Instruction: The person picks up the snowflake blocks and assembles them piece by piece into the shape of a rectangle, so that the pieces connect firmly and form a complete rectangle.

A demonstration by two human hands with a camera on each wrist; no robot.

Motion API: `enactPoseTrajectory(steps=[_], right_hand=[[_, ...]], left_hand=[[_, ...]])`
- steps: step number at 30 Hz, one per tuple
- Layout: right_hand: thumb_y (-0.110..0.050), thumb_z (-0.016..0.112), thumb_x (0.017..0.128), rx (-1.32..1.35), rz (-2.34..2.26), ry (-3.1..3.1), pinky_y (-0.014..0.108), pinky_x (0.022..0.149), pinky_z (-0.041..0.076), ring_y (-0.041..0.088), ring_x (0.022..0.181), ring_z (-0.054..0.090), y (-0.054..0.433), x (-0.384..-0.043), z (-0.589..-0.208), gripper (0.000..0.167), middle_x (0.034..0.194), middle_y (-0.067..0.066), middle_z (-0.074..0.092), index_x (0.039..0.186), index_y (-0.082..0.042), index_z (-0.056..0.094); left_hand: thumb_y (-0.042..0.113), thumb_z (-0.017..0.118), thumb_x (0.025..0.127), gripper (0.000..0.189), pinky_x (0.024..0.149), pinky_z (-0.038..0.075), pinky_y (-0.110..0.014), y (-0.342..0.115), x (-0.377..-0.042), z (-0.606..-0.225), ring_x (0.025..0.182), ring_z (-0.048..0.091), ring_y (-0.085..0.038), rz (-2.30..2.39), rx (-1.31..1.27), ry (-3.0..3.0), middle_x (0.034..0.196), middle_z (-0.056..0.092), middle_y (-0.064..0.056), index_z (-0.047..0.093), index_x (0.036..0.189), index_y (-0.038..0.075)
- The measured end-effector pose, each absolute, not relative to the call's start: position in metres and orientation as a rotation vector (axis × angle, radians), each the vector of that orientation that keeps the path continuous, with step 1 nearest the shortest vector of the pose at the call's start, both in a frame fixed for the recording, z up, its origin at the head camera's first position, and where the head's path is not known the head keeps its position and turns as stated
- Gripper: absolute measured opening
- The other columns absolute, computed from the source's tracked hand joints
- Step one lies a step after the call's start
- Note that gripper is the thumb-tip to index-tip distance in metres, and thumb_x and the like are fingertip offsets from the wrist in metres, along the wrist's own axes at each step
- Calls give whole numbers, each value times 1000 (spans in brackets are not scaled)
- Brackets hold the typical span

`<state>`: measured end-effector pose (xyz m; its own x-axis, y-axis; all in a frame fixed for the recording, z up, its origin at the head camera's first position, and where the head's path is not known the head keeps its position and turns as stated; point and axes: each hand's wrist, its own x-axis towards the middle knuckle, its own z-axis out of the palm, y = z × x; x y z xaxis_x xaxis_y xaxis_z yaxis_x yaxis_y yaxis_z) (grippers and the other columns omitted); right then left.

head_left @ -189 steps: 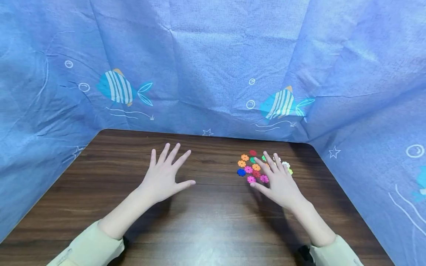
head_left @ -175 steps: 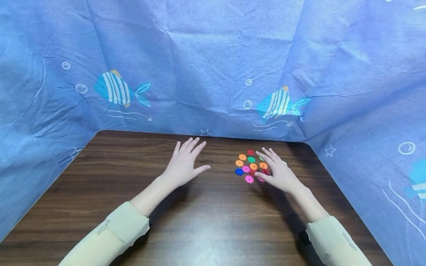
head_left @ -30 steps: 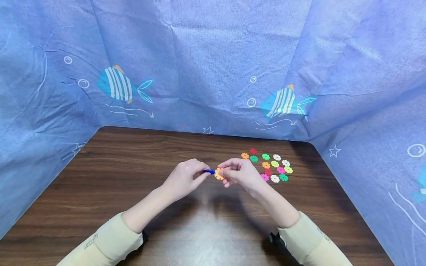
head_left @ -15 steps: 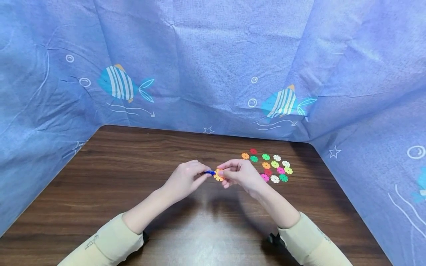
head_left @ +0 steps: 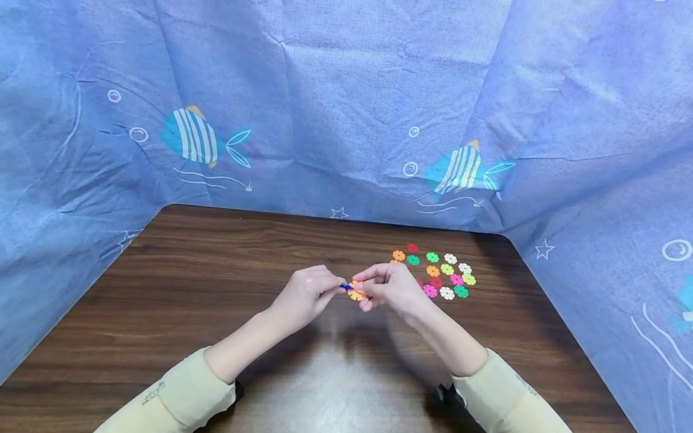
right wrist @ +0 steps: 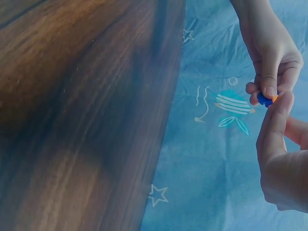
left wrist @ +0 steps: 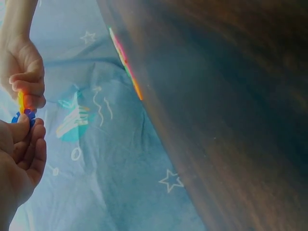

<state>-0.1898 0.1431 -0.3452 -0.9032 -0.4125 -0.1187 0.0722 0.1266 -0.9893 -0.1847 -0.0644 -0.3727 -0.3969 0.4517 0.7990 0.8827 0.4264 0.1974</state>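
Observation:
Above the middle of the table my two hands meet. My left hand [head_left: 304,296] pinches a blue notched plastic disc [head_left: 345,287] between thumb and fingers, turned edge-on in the head view. An orange notched disc [head_left: 355,292] is pinched by my right hand [head_left: 394,290], its flat face towards me. The two discs touch at their rims; whether their slots interlock is hard to tell. In the left wrist view the blue disc [left wrist: 30,117] sits just below the orange one [left wrist: 21,102]. Fingers cover most of both discs in the right wrist view, with some blue [right wrist: 263,99] showing.
Several loose flower-shaped discs in green, white, yellow, pink, red and orange lie on the wooden table [head_left: 216,270] behind and right of my right hand, among them a white disc [head_left: 446,293]. A blue fish-print cloth [head_left: 346,120] hangs round the table's back and sides.
Since the first frames, both hands have come together and taken hold of the blue and orange discs. Over the last second, the discs have come closer together and my hands have lowered slightly.

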Motion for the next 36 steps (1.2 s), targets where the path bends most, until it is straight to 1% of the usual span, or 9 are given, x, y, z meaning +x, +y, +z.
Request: enactPoseTrajectory(steps=[9, 14, 17, 22, 24, 26, 29, 33, 36], right_hand=[[-1, 64, 87, -289, -1854, 1977, 30, 60, 56, 13, 57, 64, 145, -190, -352, 31, 73, 7, 67, 112, 16, 57], [-7, 66, 87, -353, -1806, 1989, 37, 66, 57, 18, 65, 68, 149, -191, -350, 37, 83, 10, 68, 117, 13, 54], [-13, 67, 88, -399, -1768, 2048, 41, 68, 57, 22, 70, 69, 154, -193, -348, 41, 89, 13, 68, 119, 8, 53], [-16, 69, 87, -511, -1695, 2257, 45, 65, 56, 29, 72, 69, 168, -200, -348, 34, 97, 21, 67, 115, 1, 59], [-18, 70, 86, -577, -1617, 2404, 43, 61, 56, 28, 71, 69, 175, -205, -350, 31, 95, 20, 68, 112, -2, 62], [-20, 71, 85, -636, -1512, 2566, 39, 57, 56, 26, 69, 68, 182, -210, -352, 30, 93, 15, 69, 110, -5, 64], [-24, 74, 82, -701, -1325, 2799, 31, 55, 54, 18, 71, 66, 195, -218, -356, 28, 93, 6, 70, 106, -11, 67], [-20, 76, 80, -824, -1185, 2933, 32, 64, 54, 13, 76, 62, 213, -228, -364, 27, 94, 3, 70, 104, -12, 68], [-14, 78, 78, -947, -1133, 2946, 34, 70, 55, 17, 78, 62, 227, -237, -371, 29, 93, 5, 69, 105, -8, 68]], left_hand=[[7, 79, 74, 11, 58, 47, -16, -64, -184, -376, 65, 58, -7, -847, -1114, -2045, 72, 68, 1, 73, 83, 6], [8, 78, 75, 11, 58, 47, -16, -65, -185, -374, 65, 59, -6, -881, -1093, -2091, 73, 69, 1, 74, 84, 7], [10, 78, 76, 10, 58, 47, -17, -67, -186, -372, 66, 60, -6, -900, -1071, -2127, 75, 70, 1, 74, 84, 8], [8, 78, 75, 11, 60, 50, -20, -74, -186, -369, 69, 63, -8, -914, -1025, -2176, 78, 71, 0, 74, 85, 8], [9, 79, 75, 11, 60, 51, -22, -77, -186, -369, 69, 63, -7, -919, -1005, -2202, 78, 71, 0, 74, 85, 9], [10, 78, 76, 10, 59, 50, -23, -81, -186, -368, 67, 62, -5, -929, -977, -2241, 79, 71, 1, 74, 85, 10], [12, 77, 77, 8, 57, 49, -22, -87, -187, -367, 64, 57, -1, -945, -929, -2310, 77, 70, 4, 75, 85, 12], [12, 77, 78, 6, 56, 48, -20, -94, -187, -365, 62, 53, 0, -984, -876, -2377, 74, 67, 7, 74, 84, 14], [12, 76, 79, 7, 56, 48, -21, -100, -188, -365, 63, 53, 0, -1024, -844, -2411, 74, 66, 8, 74, 84, 14]])
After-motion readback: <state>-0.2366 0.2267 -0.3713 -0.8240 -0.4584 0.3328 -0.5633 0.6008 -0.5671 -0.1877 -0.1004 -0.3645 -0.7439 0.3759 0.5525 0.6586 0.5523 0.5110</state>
